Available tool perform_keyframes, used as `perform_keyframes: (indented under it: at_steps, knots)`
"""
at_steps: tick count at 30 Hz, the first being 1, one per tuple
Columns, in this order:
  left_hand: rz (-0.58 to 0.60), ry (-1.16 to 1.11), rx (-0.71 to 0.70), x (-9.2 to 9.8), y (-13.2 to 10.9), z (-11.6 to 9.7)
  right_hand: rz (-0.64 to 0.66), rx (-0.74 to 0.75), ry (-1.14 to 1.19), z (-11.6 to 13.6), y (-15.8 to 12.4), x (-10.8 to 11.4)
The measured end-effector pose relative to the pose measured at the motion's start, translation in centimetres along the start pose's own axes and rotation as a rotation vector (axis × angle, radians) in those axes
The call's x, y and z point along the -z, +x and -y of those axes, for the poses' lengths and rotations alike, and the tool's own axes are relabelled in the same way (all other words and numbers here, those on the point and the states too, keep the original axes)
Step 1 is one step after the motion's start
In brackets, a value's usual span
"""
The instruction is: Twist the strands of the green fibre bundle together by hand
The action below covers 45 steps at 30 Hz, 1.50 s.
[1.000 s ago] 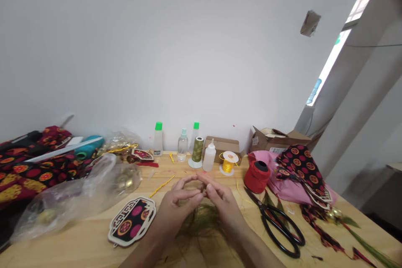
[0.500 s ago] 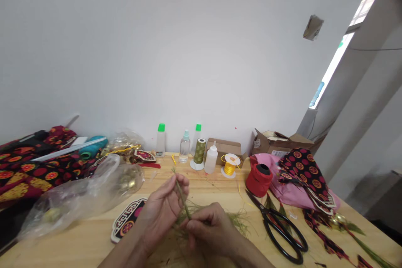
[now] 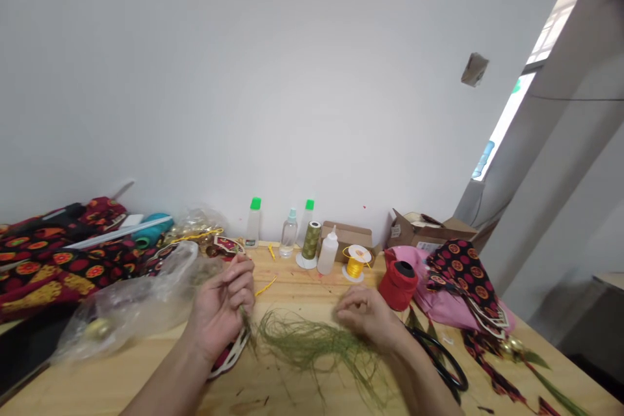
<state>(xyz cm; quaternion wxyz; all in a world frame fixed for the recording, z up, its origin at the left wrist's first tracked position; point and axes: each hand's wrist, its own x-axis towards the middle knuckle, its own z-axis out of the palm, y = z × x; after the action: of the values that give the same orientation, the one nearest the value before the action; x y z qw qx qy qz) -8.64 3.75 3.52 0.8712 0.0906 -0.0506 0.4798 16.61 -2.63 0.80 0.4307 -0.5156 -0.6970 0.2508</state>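
Note:
My left hand [image 3: 221,307] is closed in a pinch on one end of a bundle of thin green fibres [image 3: 312,344] that fans out across the wooden table [image 3: 292,396]. Under that hand lies a flat patterned fabric ornament [image 3: 233,352], mostly hidden. My right hand [image 3: 368,318] hovers over the fibres to the right, fingers loosely curled and blurred; I cannot see anything in it.
Black scissors [image 3: 441,364] lie right of my right hand. A red cord spool [image 3: 398,284], yellow spool [image 3: 357,260], olive thread cone [image 3: 311,242] and small bottles [image 3: 289,234] stand behind. A clear plastic bag [image 3: 131,302] and patterned fabric [image 3: 43,266] fill the left.
My hands, joined at the middle a second ago, have pulled apart. The left moved left with the fibre end, the right moved right, and the green fibres now lie spread between them.

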Motion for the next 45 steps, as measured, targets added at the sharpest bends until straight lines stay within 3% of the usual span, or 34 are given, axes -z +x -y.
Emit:
perform_keyframes:
  at_steps: [5,9,12,18,23,28,32,35,38,42,45]
  knots:
    - [-0.054,0.056,0.045,-0.2,-0.1,0.8,0.129,-0.009,-0.051,-1.3,-0.7,-0.1]
    - [-0.097,0.084,0.076,0.0,0.0,1.0,0.097,-0.007,-0.051,-1.1,-0.6,0.3]
    - [-0.126,0.101,0.109,0.3,0.2,1.2,0.113,0.001,-0.030,-0.4,-0.5,0.7]
    - [-0.182,0.164,0.190,1.4,0.9,1.8,0.329,0.041,-0.017,3.0,-1.1,-1.0]
    - [-0.194,0.232,0.224,2.2,1.0,2.3,0.502,0.172,-0.265,5.4,-0.7,-2.6]
    - [-0.187,0.317,0.243,2.5,1.0,2.7,0.612,0.325,-0.466,5.3,-0.4,-4.5]
    - [-0.179,0.397,0.227,2.5,1.0,3.0,0.645,0.301,-0.494,5.2,-0.8,-4.5]
    - [-0.178,0.456,0.176,2.3,0.9,3.4,0.559,0.185,-0.330,5.3,-0.8,-3.3]
    - [-0.193,0.524,0.115,2.3,0.9,4.2,0.344,0.070,-0.067,5.1,-0.3,-2.6]
    - [-0.206,0.586,0.056,2.6,0.9,5.7,0.042,-0.043,0.211,4.5,0.5,-3.7]
    - [-0.201,0.609,0.036,2.8,0.8,6.7,-0.090,-0.135,0.354,4.1,0.6,-5.2]
